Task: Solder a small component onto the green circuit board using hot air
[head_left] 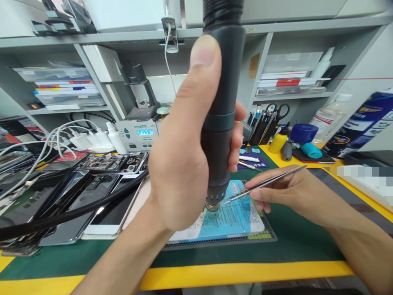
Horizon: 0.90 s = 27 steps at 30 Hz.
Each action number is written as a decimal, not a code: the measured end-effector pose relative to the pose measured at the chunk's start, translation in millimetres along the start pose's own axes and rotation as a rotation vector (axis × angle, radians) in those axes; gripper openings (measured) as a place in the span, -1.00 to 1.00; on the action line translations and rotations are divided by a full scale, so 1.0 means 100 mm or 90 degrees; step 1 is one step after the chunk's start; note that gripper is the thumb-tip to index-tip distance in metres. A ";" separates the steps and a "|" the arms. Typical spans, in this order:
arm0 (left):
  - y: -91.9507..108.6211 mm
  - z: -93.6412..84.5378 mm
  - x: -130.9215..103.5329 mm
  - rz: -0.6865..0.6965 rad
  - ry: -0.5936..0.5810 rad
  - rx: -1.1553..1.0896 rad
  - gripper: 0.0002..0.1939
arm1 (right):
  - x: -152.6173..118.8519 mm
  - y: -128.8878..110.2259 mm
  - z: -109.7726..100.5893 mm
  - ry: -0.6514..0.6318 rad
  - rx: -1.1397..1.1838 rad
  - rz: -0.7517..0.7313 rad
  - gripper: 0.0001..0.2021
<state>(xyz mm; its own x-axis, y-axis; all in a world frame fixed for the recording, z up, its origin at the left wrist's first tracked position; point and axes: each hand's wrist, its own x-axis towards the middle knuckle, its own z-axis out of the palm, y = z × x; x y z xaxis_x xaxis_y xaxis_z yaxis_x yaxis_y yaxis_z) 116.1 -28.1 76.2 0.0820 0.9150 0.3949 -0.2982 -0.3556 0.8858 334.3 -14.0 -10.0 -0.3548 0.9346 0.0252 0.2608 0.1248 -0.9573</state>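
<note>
Heat gun (225,82): centre of the frame, nozzle (213,203) above a blue-and-white pad (236,223); left grip (181,155) clamped around its body.
Tweezers (276,179): right of centre, right grip (284,192) pinched on them, tips by the nozzle, their gap too small to tell.
Nozzle risk: tilting or lingering could scorch the pad or right grip.
Pen holder (257,135): right of centre, scissors (284,111) standing inside.
Bottle (330,119): upper right, contents uncertain.

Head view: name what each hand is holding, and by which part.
The left hand grips the hot-air gun around its black cylindrical handle. The right hand pinches the metal tweezers about midway along their length.
</note>
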 end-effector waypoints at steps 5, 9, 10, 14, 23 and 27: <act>-0.08 0.02 0.01 0.060 -0.028 0.000 -0.45 | -0.01 -0.02 0.01 0.000 0.006 0.007 -0.80; -0.08 0.01 0.00 0.064 -0.023 -0.004 -0.47 | -0.01 -0.02 0.00 0.004 -0.004 0.008 -0.80; -0.07 0.01 -0.01 0.061 -0.008 -0.003 -0.47 | -0.01 -0.02 0.00 0.003 -0.005 0.006 -0.80; -0.04 0.01 -0.03 0.065 0.010 0.005 -0.48 | 0.00 -0.02 0.00 0.004 0.000 0.009 -0.79; -0.05 0.02 -0.02 0.057 -0.002 0.007 -0.46 | 0.00 -0.04 0.02 0.013 -0.003 0.022 -0.77; -0.08 -0.03 -0.03 0.064 -0.035 0.010 -0.48 | -0.01 -0.03 0.01 0.010 -0.003 0.020 -0.78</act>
<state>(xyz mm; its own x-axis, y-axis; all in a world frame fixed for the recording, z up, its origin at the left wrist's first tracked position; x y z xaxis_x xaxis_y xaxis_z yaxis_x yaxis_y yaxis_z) 115.4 -27.0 67.0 0.1054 0.8630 0.4940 -0.2930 -0.4478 0.8448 333.0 -15.7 -7.6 -0.3322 0.9432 -0.0001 0.2755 0.0970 -0.9564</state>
